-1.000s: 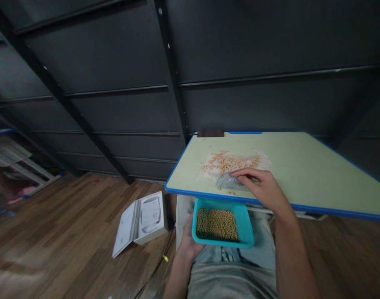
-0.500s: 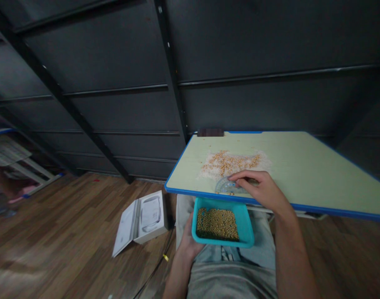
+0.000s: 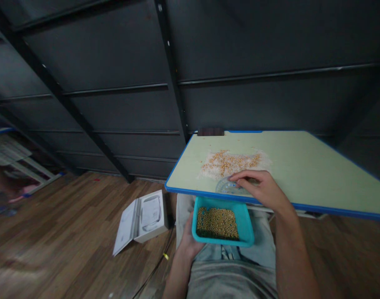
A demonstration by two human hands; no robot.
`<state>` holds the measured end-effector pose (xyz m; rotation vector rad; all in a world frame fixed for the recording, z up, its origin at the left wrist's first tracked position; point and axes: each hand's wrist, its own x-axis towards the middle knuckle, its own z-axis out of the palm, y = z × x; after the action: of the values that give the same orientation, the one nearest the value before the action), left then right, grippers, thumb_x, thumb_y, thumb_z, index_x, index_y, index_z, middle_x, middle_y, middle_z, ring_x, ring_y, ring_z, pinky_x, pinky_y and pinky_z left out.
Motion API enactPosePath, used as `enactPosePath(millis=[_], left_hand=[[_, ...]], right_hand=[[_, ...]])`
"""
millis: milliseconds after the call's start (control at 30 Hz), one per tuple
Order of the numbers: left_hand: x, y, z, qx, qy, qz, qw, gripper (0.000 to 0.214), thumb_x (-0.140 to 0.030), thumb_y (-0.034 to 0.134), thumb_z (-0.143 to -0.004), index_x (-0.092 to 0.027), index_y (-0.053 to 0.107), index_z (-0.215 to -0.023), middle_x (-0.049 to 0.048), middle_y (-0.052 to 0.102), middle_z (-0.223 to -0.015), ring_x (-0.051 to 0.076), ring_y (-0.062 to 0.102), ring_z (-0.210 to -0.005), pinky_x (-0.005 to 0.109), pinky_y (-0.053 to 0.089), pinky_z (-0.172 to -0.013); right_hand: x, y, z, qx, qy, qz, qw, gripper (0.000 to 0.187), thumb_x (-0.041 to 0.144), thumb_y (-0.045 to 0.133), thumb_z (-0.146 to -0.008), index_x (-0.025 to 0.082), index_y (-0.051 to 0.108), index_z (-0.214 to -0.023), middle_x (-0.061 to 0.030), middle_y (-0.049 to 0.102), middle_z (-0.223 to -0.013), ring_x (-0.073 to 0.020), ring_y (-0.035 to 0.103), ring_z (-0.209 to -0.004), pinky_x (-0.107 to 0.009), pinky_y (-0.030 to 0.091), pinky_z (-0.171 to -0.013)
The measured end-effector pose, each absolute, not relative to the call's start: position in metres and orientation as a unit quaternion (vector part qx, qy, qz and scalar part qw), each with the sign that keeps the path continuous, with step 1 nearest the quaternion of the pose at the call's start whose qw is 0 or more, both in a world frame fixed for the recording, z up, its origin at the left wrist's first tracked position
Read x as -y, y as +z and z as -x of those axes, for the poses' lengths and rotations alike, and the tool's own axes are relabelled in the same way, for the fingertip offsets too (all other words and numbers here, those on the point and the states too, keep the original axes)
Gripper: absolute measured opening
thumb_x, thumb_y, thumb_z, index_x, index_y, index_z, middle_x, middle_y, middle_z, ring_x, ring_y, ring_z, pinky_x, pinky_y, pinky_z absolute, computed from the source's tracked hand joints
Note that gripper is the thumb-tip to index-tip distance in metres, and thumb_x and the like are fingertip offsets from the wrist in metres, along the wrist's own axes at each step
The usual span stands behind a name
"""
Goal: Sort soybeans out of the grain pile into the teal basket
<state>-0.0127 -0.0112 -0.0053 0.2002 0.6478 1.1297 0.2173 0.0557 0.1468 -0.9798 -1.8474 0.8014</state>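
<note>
My right hand [image 3: 260, 187] pinches a clear protractor [image 3: 225, 187], which lies at the near edge of the pale green table [image 3: 317, 174]. Just beyond it, soybeans [image 3: 224, 160] are spread among white rice grains [image 3: 208, 171]. My left hand [image 3: 190, 241] grips the left side of a turquoise tray [image 3: 246, 232], its fingers partly hidden beneath. Inside the tray lies a layer of soybeans [image 3: 221, 224]. The tray is above my lap, directly below the table's blue edge.
An open white box [image 3: 152, 218] sits on the wooden floor to the left, beside a dark cable [image 3: 155, 268] with a yellow tag. Behind the table rises a dark panelled wall [image 3: 271, 50]. Part of another person [image 3: 6, 182] shows at far left.
A few soybeans that lay by the protractor at the table's near edge are gone from there. Both hands have hardly moved.
</note>
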Motion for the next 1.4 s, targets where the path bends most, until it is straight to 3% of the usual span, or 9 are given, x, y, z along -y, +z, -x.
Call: enactPosePath(millis=[1400], left_hand=[[0.008,-0.015,0.015,-0.285,0.52,-0.095,0.799,0.036,-0.045,0.075,-0.082,-0.016,0.077,-0.103,0.0119,0.083,-0.099,0.035,0.07,-0.117,0.048,0.051,-0.108]], right_hand=[[-0.066,0.137,-0.219,0.738,0.264,0.429,0.449,0.022,0.022,0.059,-0.093,0.024,0.081,-0.098,-0.0033,0.081,-0.097,-0.0205,0.072,-0.085,-0.036,0.056,-0.079]])
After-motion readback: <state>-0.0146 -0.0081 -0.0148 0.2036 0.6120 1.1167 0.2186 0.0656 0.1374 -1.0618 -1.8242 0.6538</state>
